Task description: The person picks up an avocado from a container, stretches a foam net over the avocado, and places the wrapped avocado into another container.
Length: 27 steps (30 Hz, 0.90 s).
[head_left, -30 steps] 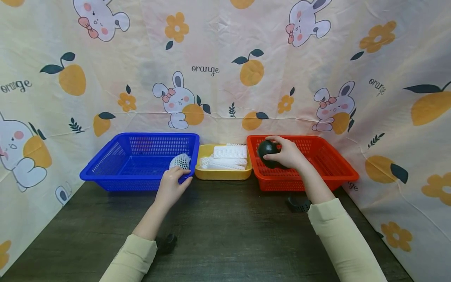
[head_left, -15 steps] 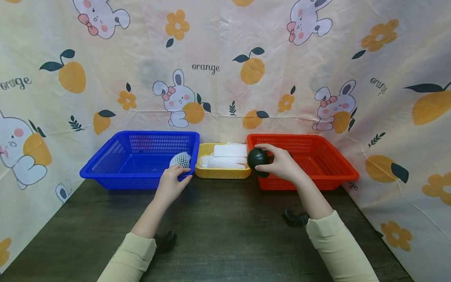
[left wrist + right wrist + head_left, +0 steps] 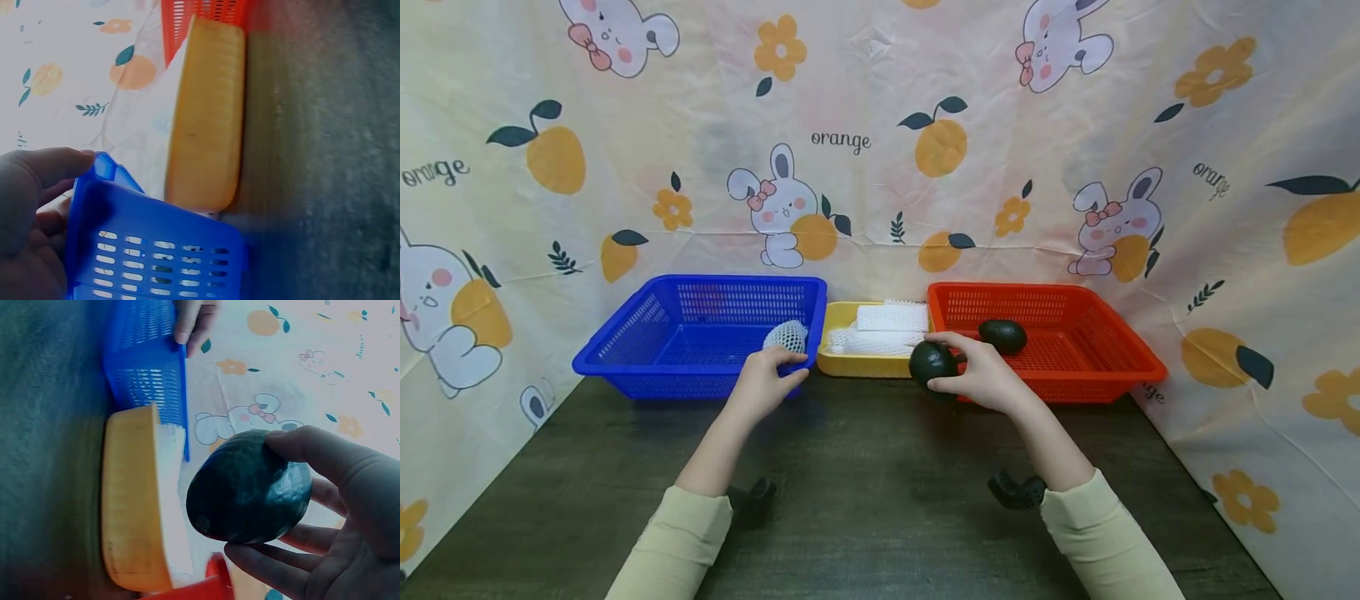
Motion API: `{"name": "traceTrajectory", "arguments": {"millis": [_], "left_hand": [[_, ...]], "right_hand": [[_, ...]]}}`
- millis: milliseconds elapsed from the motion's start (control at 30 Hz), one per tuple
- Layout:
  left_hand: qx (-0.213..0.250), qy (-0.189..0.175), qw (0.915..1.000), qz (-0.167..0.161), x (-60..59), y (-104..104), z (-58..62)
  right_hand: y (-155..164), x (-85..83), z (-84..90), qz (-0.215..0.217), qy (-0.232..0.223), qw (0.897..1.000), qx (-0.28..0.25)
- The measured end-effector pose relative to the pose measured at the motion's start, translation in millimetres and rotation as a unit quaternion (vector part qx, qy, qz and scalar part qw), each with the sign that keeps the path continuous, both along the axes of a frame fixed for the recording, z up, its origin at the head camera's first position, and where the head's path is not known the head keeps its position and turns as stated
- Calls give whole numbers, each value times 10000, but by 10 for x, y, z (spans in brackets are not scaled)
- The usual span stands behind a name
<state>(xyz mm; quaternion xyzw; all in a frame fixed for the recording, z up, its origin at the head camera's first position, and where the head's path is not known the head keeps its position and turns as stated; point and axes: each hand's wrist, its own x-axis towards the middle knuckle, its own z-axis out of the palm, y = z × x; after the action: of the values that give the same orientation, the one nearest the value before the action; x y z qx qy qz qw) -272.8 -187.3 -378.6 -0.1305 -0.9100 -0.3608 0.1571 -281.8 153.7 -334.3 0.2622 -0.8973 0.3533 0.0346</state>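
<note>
My right hand holds a dark green avocado between thumb and fingers, above the front left corner of the red basket. The right wrist view shows the avocado up close, glossy and unwrapped. A second avocado lies inside the red basket. With thumb outside and fingers over the edge, my left hand grips the rim of the blue basket at its front right corner. Just behind those fingers sits a roundish thing in white foam netting; its contents are hidden.
Between the two baskets stands a low yellow tray with several white foam net sleeves. A dark wood-look table stretches in front. Behind everything hangs a patterned cloth.
My right hand has carried the avocado leftward out of the red basket, over its corner and toward the yellow tray. The second avocado has come into sight. My left hand stays at the blue rim.
</note>
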Motion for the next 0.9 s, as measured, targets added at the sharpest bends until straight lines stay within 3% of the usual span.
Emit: {"name": "traceTrajectory", "arguments": {"millis": [500,900], "left_hand": [[219,-1081,9938,112,-31,-6,145],[205,-1202,9925,79,-86,-37,174]], "right_hand": [[-145,110,-339,514,-288,9981,173],[-176,193,-458,804,-346,9955,357]]}}
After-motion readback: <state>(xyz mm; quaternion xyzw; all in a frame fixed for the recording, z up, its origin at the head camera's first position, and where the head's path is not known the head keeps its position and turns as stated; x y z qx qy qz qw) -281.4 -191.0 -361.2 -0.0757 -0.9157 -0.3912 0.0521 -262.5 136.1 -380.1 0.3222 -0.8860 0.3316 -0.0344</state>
